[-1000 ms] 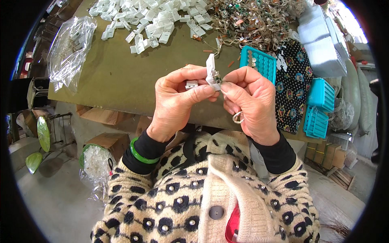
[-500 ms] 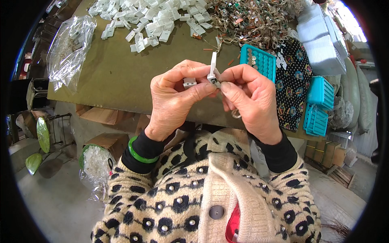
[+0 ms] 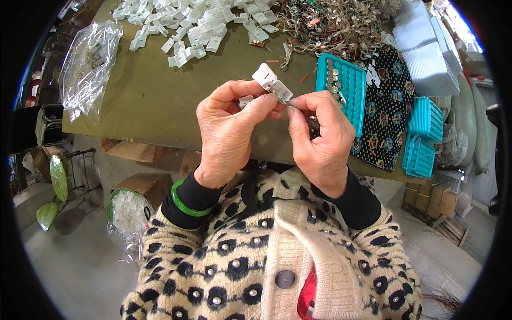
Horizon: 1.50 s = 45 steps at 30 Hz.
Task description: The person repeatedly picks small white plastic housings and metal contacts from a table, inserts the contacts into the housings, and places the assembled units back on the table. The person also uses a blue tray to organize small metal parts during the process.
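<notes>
My left hand (image 3: 226,125) pinches an open, hinged white plastic case (image 3: 273,84) between thumb and fingers. A second white plastic piece (image 3: 245,101) is tucked in the same hand, mostly covered by the fingers. My right hand (image 3: 322,136) is closed, thumb and forefinger pressed together at the case's lower right end on a small wired part that is mostly hidden. Something dark shows inside its curled fingers. Both hands are raised above the table's front edge.
Heaped white plastic cases (image 3: 197,26) and tangled wired parts (image 3: 333,26) cover the table's far side. A teal tray (image 3: 354,80) with round metal cells lies on a patterned black cloth (image 3: 385,106). Stacked white trays (image 3: 426,48), teal trays (image 3: 424,120) and a clear bag (image 3: 90,69) flank the table.
The white case has tilted from edge-on to showing its opened faces, leaning to the upper left. My right hand has turned and shifted slightly left; the wire loop beneath it is out of sight.
</notes>
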Each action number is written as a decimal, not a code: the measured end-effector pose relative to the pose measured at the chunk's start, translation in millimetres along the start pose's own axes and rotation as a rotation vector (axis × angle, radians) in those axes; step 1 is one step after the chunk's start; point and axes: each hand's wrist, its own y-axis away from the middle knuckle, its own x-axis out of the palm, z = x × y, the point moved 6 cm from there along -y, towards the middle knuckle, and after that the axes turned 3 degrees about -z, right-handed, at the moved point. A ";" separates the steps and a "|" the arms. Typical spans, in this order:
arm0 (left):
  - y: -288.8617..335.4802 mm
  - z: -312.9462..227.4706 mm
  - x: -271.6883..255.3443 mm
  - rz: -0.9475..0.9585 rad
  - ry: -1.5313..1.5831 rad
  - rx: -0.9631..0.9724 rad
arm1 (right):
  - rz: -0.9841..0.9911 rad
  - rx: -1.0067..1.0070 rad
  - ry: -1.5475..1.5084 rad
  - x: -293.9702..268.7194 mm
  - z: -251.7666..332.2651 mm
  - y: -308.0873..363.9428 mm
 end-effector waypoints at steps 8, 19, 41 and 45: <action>11.9 -24.8 18.7 -0.071 -0.705 0.673 | -0.050 -0.210 0.169 2.7 -1.1 -0.9; 4.6 5.0 7.0 -0.030 0.236 -0.361 | 0.167 0.557 -0.474 12.9 -24.3 5.4; 13.2 8.7 1.0 0.138 0.135 -0.355 | -0.044 -0.095 0.404 -51.7 -50.2 -23.3; 15.2 17.0 -1.3 0.097 0.108 -0.415 | 0.044 -0.125 0.561 -45.4 -70.1 -27.3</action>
